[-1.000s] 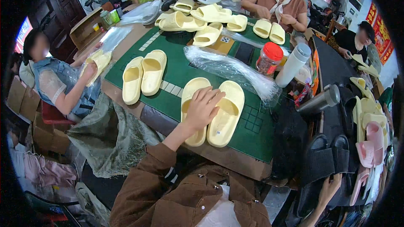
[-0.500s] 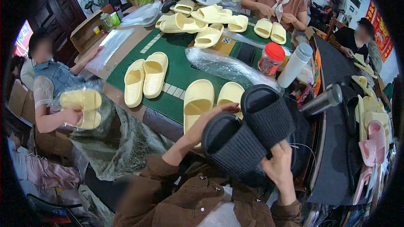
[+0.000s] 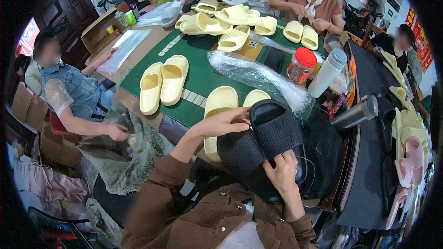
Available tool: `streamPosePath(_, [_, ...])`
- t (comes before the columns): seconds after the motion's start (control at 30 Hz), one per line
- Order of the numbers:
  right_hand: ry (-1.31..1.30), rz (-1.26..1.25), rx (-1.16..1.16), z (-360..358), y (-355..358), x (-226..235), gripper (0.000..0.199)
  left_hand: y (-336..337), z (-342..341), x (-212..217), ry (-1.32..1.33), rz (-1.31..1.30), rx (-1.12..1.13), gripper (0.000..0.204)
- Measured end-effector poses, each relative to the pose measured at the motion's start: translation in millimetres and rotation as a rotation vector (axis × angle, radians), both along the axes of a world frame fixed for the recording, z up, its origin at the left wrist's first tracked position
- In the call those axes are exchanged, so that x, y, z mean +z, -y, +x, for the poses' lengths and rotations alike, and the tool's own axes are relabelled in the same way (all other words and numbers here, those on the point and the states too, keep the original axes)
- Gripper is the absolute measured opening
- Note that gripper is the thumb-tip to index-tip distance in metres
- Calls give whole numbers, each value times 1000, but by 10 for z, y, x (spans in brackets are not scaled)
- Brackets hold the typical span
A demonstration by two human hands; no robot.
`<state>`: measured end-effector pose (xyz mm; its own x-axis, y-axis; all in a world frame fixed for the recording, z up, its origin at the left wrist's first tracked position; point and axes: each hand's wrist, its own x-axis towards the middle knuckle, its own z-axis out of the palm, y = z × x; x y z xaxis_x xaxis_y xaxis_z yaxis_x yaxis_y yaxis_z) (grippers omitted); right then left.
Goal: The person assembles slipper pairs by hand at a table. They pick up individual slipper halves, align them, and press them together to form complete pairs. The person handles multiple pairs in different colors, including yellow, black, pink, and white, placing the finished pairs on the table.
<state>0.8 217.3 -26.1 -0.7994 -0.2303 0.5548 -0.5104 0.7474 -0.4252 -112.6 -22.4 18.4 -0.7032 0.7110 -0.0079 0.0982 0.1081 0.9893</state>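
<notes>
A pair of black slippers (image 3: 277, 131) hung tilted over the near edge of the green mat (image 3: 194, 74), their broad straps finely ribbed and their toes rounded. The right hand (image 3: 283, 170) was clamped on the straps' edge, on the side away from the mat. The left hand (image 3: 221, 123) had its fingers apart, reaching to the slippers' other side; whether they touched, I could not tell. Behind it, at the mat's near edge, stood a pair of smooth cream slippers (image 3: 220, 99), partly hidden. Another cream pair (image 3: 175, 80) lay at the mat's left. Crinkled clear plastic (image 3: 249, 71) stretched across its middle, and a heap of ribbed slippers (image 3: 203, 24) covered its far side. Along its right side stood a red-lidded jar (image 3: 302, 67), its label too small to read, and a pale bottle (image 3: 328, 71). Well beyond the mat, on the right, a red poster (image 3: 417, 41) bore gold lettering.
</notes>
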Motion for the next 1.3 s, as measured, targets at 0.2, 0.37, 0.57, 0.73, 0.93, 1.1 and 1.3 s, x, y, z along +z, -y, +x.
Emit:
streamPosePath(0.2, [19,-103,55,-55,-74,56,30,-85,-191,-15,65,-66,-53,24])
streamPosePath(0.37, [59,-147,79,-52,-178,31,26,-126,-207,-51,101,9,-95,29])
streamPosePath(0.57, [77,-86,92,-14,-242,159,27,-100,-262,-28,148,-24,-31,19])
streamPosePath(0.73, [55,-127,77,-17,-195,209,29,-190,-220,-76,67,153,211,13])
streamPosePath(0.93, [207,-264,-60,23,-157,105,25,-217,-115,47,-85,219,393,15])
streamPosePath(1.1, [199,-291,-9,-45,-162,73,44,-171,182,62,-447,-54,327,21])
streamPosePath(1.3, [286,-171,-45,-162,-113,40,50,-30,319,-28,-398,-119,333,21])
